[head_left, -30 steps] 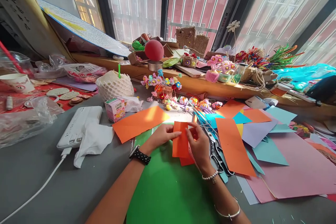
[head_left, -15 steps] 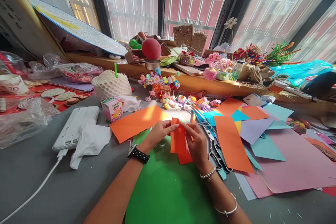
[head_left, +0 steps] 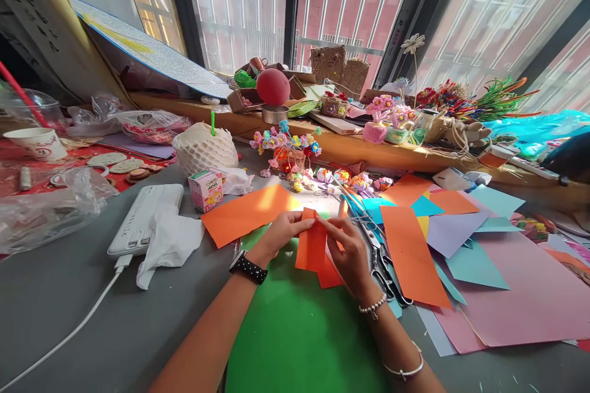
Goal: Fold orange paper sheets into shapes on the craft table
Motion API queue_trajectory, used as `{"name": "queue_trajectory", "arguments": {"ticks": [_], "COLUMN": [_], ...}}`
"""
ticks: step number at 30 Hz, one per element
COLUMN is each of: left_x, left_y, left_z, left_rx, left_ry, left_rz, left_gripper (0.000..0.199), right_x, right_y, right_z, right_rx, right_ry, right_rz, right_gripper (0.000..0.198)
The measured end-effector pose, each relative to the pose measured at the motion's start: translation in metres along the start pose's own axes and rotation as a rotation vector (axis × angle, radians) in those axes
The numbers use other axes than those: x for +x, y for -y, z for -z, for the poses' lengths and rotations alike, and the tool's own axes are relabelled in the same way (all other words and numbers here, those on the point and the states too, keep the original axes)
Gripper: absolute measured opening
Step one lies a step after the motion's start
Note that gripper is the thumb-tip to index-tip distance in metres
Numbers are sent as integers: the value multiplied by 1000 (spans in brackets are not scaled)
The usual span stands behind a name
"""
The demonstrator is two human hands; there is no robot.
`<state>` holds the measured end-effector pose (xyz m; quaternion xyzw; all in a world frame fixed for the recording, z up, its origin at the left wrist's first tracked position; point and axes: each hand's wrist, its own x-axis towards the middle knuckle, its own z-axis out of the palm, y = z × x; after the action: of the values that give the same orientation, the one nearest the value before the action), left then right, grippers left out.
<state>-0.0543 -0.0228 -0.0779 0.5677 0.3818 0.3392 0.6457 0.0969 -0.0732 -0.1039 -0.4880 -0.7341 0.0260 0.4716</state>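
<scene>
A folded strip of orange paper is held up between my two hands over a green mat. My left hand pinches its top left side, thumb across the front. At the top right edge, the fingertips of my right hand press on the same paper. A lower flap of it angles out to the right, partly behind my right hand. Just right of that hand lie scissors with dark handles, beside a larger orange sheet. Another orange sheet lies beyond my left hand.
A white power bank with a cable and a tissue are on the left. Behind stand a small pink box and a foam-netted fruit. Coloured paper sheets spread on the right; craft flowers stand at the back.
The view has shifted slightly, so the scene sits a little further right. The lower part of the orange paper tilts out to the left more; both hands keep their hold.
</scene>
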Motion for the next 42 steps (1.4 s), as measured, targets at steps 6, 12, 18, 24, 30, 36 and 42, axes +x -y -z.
{"name": "queue_trajectory", "arguments": {"ticks": [6,12,18,24,30,36,42], "left_x": [0,2,0,-2,-2,0,-1], "left_y": [-1,3,0,-3,-2,1,0], "left_z": [1,1,-2,-3,-3,-2,0], "left_rx": [13,90,189,220,220,192,178], "left_ry": [40,122,103,75,98,135,162], "left_rz": [-4,-14,-23,-25,-25,0,-5], "left_gripper": [35,36,29,31,33,36,34], "right_x": [8,9,8,8,7,6,7], "right_y": [8,0,-4,-2,0,-1,1], "right_z": [8,6,4,3,2,1,3], "right_rx": [238,424,549,539,543,564,701], "right_ry": [-36,39,71,61,48,44,58], "right_rz": [-258,-524,-607,-625,-642,-652,-683], "right_gripper": [27,28,25,25,24,23,20]}}
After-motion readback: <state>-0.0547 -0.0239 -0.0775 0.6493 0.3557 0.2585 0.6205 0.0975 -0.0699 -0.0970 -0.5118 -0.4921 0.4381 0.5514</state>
